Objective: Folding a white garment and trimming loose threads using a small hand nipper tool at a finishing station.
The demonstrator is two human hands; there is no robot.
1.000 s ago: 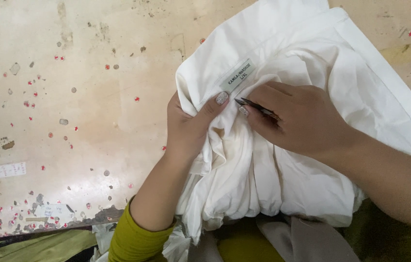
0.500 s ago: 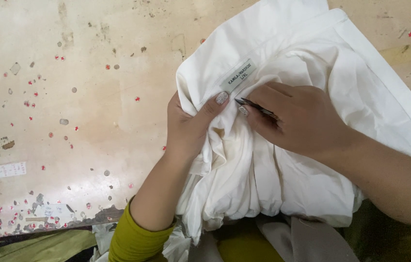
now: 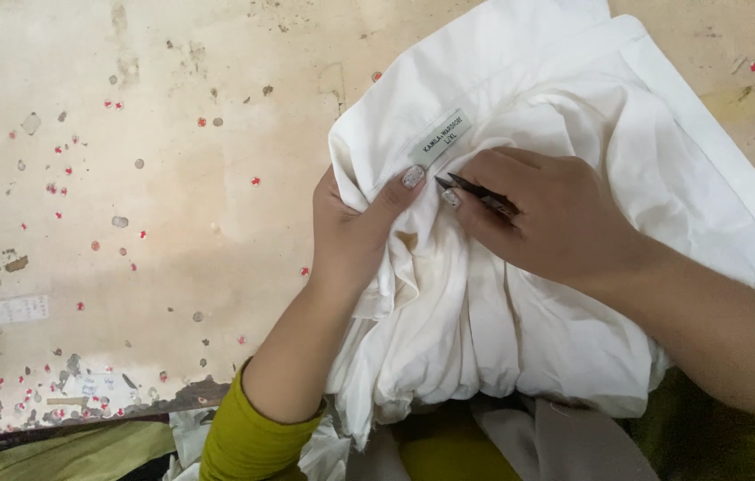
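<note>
White garment (image 3: 564,294) bunched at near-right of tabletop (image 3: 128,223), grey label (image 3: 441,135) up top. Left hand (image 3: 355,236) grip pinches fabric w/ thumb by label; right hand (image 3: 542,218) closed on dark thin tool (image 3: 475,191). Red flecks, paper scraps left.

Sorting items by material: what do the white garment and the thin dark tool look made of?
The white garment looks like matte woven cloth, likely cotton: soft folds, stitched hems. The thin dark tool in the right hand looks like dark metal, glossy and pointed, though mostly hidden.

Soft even light, sharp, faint shadows
</note>
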